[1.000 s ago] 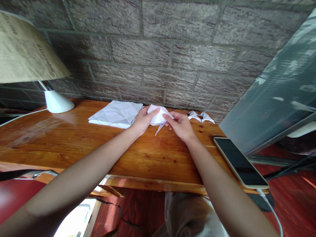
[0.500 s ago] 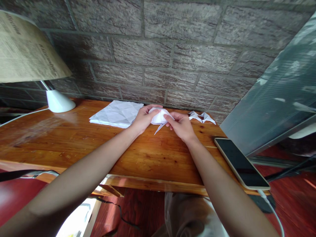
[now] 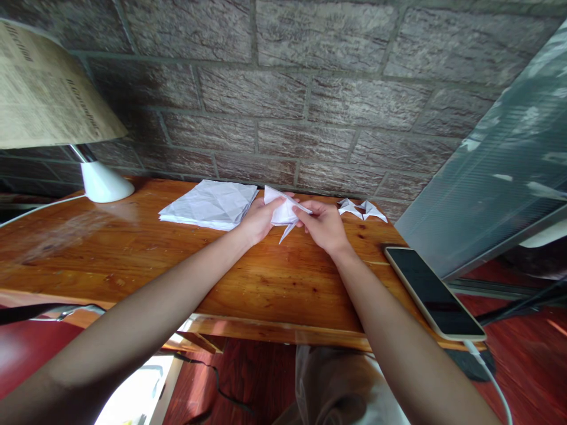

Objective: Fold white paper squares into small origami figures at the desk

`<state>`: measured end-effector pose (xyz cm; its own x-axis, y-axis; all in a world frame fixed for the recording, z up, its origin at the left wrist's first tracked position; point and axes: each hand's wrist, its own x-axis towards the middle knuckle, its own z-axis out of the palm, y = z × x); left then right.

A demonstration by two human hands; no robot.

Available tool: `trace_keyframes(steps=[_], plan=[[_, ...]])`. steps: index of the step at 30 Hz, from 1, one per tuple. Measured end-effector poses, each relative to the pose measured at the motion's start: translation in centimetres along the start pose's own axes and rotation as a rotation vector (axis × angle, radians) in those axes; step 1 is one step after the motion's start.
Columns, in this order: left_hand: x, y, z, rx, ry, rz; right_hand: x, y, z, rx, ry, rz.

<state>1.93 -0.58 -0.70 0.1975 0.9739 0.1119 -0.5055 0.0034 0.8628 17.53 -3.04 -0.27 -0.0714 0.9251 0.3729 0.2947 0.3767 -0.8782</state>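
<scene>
Both my hands hold a small folded white paper piece (image 3: 283,213) just above the wooden table (image 3: 133,248), near its back edge. My left hand (image 3: 259,218) pinches the piece's left side, where a flap stands up. My right hand (image 3: 323,224) pinches its right side with thumb and fingers. A thin paper point hangs down between the hands. A creased white sheet stack (image 3: 210,203) lies flat just left of my left hand.
Two small folded white paper figures (image 3: 361,209) sit at the back right by the brick wall. A phone (image 3: 432,292) with a cable lies on the table's right edge. A lamp's white base (image 3: 104,182) and shade (image 3: 44,94) stand at the far left.
My left fingers shifted on the paper and its upper left flap now stands up. Both hands stayed in the same place.
</scene>
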Motion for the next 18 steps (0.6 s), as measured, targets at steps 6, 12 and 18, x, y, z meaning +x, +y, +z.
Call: trace_keyframes(steps=[6, 12, 18], plan=[[0.29, 0.22, -0.26, 0.023, -0.007, -0.005, -0.09, -0.18, -0.08, 0.042, 0.008, 0.031], [0.63, 0.16, -0.8, 0.085, 0.024, 0.031, -0.13, -0.21, -0.17, 0.086, -0.007, 0.058], [0.43, 0.25, -0.58, 0.085, 0.01, 0.059, -0.16, -0.3, -0.06, 0.056, -0.017, 0.022]])
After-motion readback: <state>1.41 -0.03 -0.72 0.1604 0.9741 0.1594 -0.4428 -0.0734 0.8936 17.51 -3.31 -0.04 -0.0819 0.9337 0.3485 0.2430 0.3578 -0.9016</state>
